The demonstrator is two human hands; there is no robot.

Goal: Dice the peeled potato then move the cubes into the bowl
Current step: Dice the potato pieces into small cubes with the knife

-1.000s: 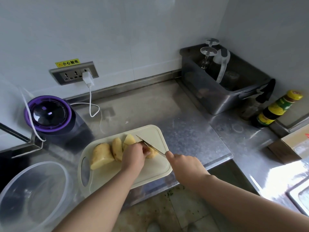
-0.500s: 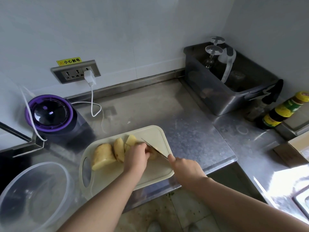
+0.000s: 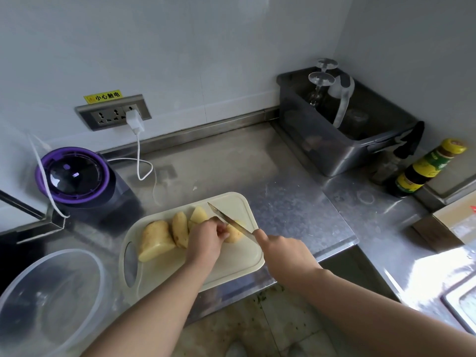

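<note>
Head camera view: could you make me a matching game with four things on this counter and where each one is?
Things:
1. knife
2. clear bowl
3. yellow-capped bottle
4. white plug

Places:
A. in the wall socket
B. left of the cutting board
C. in the right hand
D. right of the grey bin

Pairs: 1-C, 2-B, 3-D, 4-A.

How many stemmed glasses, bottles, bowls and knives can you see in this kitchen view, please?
Stemmed glasses: 2
Bottles: 2
Bowl: 1
Knife: 1
Total: 6
</note>
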